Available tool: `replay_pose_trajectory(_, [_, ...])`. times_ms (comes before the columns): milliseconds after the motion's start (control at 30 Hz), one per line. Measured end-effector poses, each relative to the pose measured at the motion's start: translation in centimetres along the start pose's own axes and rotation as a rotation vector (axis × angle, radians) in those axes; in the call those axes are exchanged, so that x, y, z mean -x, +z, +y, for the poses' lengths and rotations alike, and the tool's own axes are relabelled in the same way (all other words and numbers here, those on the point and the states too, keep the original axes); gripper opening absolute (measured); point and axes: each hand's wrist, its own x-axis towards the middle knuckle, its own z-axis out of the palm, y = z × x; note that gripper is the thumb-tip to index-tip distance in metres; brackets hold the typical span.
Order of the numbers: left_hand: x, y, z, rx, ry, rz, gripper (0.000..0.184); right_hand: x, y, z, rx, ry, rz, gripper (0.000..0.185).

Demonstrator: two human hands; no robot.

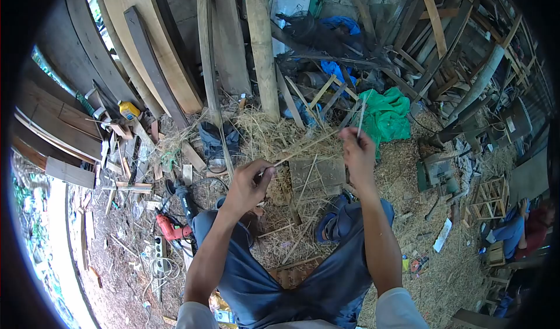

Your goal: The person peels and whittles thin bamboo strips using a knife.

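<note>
Holding a thin strip (306, 148) slantwise toward the right hand (359, 153), the left hand (251, 182) pinches its near end while the right fingers curl around a slim blade-like tool (362, 116), seemingly mid-trimming, the next stroke calling for steady support.

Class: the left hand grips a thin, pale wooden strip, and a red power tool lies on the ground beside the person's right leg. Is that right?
Not quite: the red power tool lies beside the left leg, not the right, as the head view shows. The left hand does grip the thin, pale wooden strip.
</note>
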Motion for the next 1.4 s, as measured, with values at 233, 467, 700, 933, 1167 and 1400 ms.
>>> replay_pose_trajectory(233, [0.2,0.2,-1.2,0.028,-0.11,0.027,0.007,0.3,-0.6,0.4,0.447,-0.208,-0.048,0.024])
replay_pose_trajectory(467, [0.0,1.6,-0.6,0.041,-0.064,0.035,0.006,5.2,4.8,1.1,0.828,-0.371,-0.463,0.033])
replay_pose_trajectory(700, [-0.2,1.4,0.0,-0.007,0.018,0.078,0.007,3.9,4.5,-0.9,0.873,-0.277,-0.393,0.031])
replay_pose_trajectory(933, [-0.2,1.4,0.5,-0.066,0.045,0.046,0.008,4.5,4.8,-0.2,0.852,-0.485,-0.38,0.03])
replay_pose_trajectory(1167, [-0.8,1.9,0.1,-0.071,0.137,0.108,0.006,2.7,3.8,0.0,1.001,-0.504,-0.331,0.035])
replay_pose_trajectory(1400, [1.2,0.6,0.4,-0.041,0.049,0.05,0.005,-2.0,-1.3,0.5,0.908,-0.265,-0.042,0.045])
